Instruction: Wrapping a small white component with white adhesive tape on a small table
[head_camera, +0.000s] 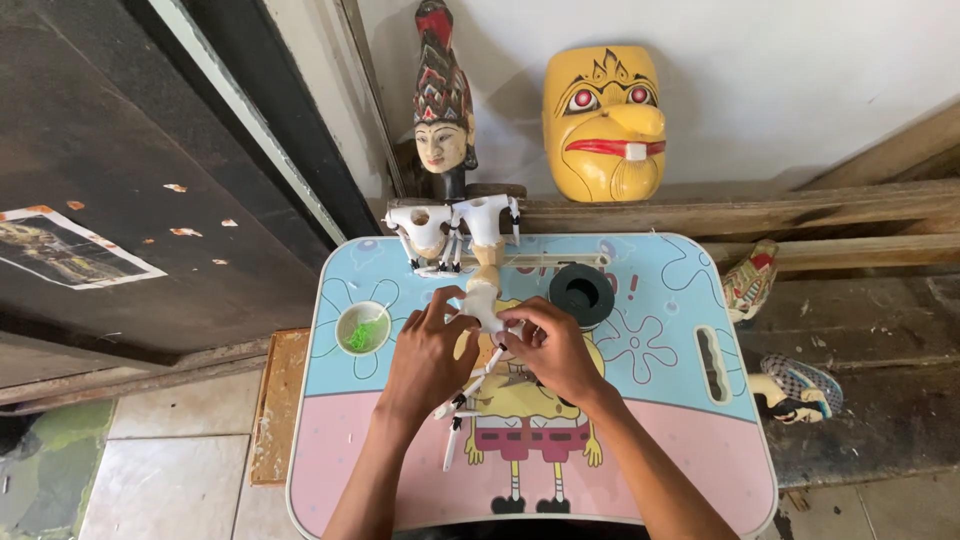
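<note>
There was only one view, from a camera worn on the person's head. It looked steeply down and forward over the small bench (640, 330), quite near, so both forearms entered from the bottom edge. The wall (780, 80) behind the bench filled the top, and the tiled floor (170, 450) showed at lower left.

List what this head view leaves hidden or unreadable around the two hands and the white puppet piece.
- White puppet piece: its middle is covered by the left hand and right hand, so the grip is unclear.
- Green bits in the small bowl: too small to identify.
- Black ring: its inside is dark.
- Both forearms: cut off by the bottom edge.
- Carved figures right of the small table: partly hidden by it.
</note>
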